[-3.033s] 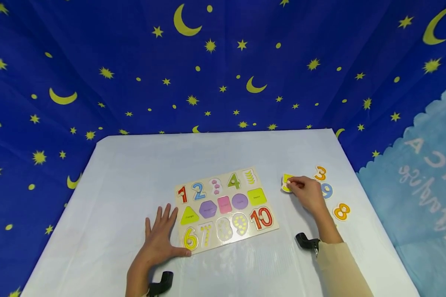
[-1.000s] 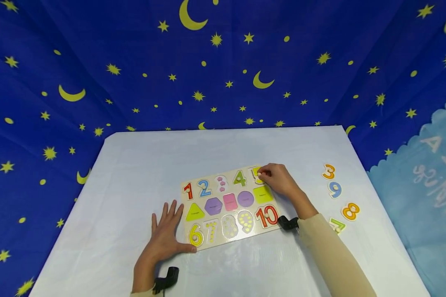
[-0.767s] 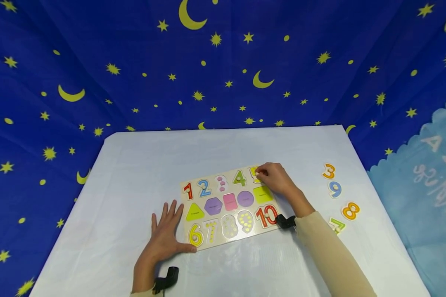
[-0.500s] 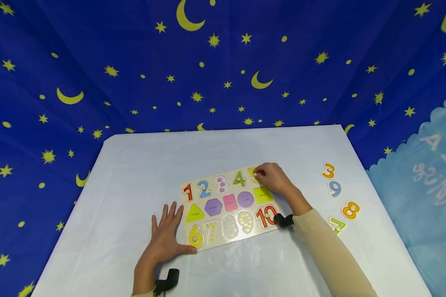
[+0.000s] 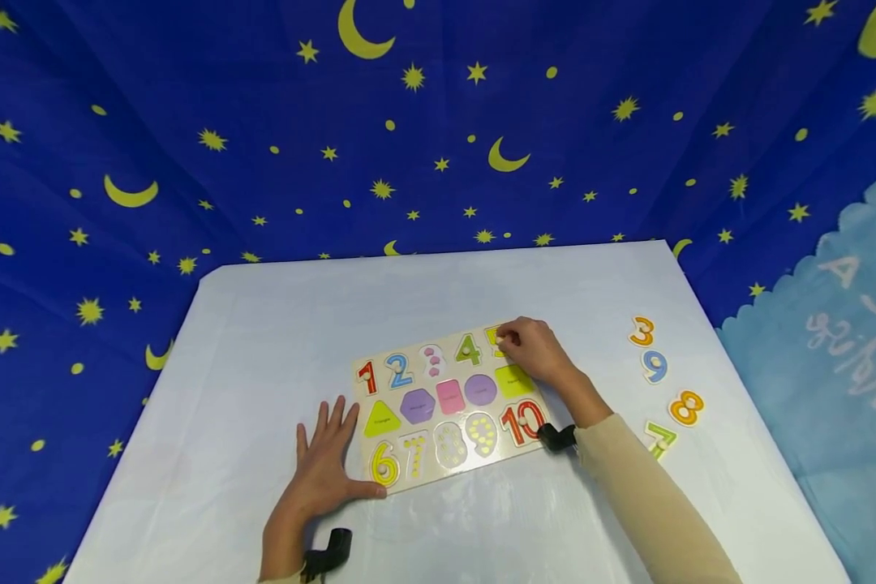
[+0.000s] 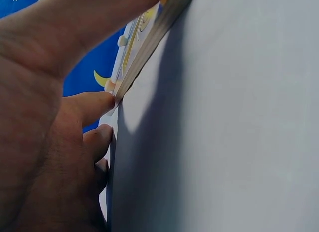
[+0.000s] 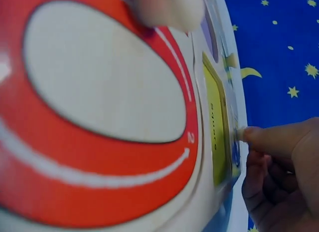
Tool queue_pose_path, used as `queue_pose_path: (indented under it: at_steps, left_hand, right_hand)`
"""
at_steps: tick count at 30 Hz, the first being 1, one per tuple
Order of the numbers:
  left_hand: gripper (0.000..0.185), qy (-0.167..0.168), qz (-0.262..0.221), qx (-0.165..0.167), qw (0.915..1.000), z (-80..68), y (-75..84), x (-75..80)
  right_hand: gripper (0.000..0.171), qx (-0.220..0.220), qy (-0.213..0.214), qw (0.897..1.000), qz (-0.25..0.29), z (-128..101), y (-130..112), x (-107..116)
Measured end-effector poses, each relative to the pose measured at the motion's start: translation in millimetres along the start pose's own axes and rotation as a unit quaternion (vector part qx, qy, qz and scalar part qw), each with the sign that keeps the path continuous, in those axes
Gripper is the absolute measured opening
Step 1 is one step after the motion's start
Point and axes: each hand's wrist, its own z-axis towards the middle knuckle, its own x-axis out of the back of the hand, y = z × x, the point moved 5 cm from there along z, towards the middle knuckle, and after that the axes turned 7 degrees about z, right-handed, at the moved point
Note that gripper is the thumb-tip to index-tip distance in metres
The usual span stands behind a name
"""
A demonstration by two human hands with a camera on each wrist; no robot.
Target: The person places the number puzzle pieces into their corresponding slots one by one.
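Observation:
In the head view a wooden number puzzle board [image 5: 365,405] lies slightly tilted on the white table. My left hand [image 5: 324,470] rests with spread fingers against its left edge, thumb along the bottom left corner. The left wrist view shows fingertips [image 6: 105,100] right at the board's side. At the board's top right slot, my right hand [image 5: 534,350] pinches the small knob of the yellow number 5 piece [image 5: 491,333], partly hidden by the fingers. Pieces 1 [image 5: 367,378], 2 [image 5: 399,371], 4 [image 5: 468,350], 6 [image 5: 384,464] and 10 [image 5: 522,422] sit in their slots.
Right of the board lie loose pieces: orange 3 [image 5: 641,331], blue 9 [image 5: 654,367], orange 8 [image 5: 686,408] and green 7 [image 5: 660,439]. Slots for 3, 7, 8 and 9 show printed pictures. A dark blue star-patterned cloth [image 5: 438,105] stands behind the table [image 5: 299,316].
My right hand has carried the yellow 5 from the table's right side leftward to the board's top right slot, and stays there with small shifts. The left hand keeps its place on the board.

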Motion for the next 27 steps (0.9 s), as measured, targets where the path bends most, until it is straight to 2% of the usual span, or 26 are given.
queue_pose_path:
  at_steps: [7, 15, 18, 22, 27]
  left_hand:
    - [0.138, 0.011, -0.009, -0.006, 0.9999, 2.9, 0.8, 7.6]
    - [0.140, 0.002, -0.017, -0.010, 0.9998, 0.0, 0.7, 1.5]
    - [0.140, 0.011, -0.020, -0.014, 0.9996, -1.6, -0.5, 1.8]
    - [0.141, 0.009, -0.014, -0.006, 0.9998, -4.7, -5.4, 2.0]
    - [0.141, 0.002, -0.014, -0.005, 0.9999, -2.4, -5.7, 1.6]
  right_hand:
    - [0.027, 0.007, 0.052, 0.998, 0.032, -9, -5, 14]
    - [0.024, -0.009, 0.056, 0.998, 0.026, -26, 8, 22]
    - [0.019, -0.008, 0.069, 0.997, 0.036, -33, 11, 25]
    - [0.018, -0.011, 0.063, 0.997, 0.051, -44, 15, 28]
    - [0.018, -0.018, 0.086, 0.995, 0.048, -51, 21, 46]
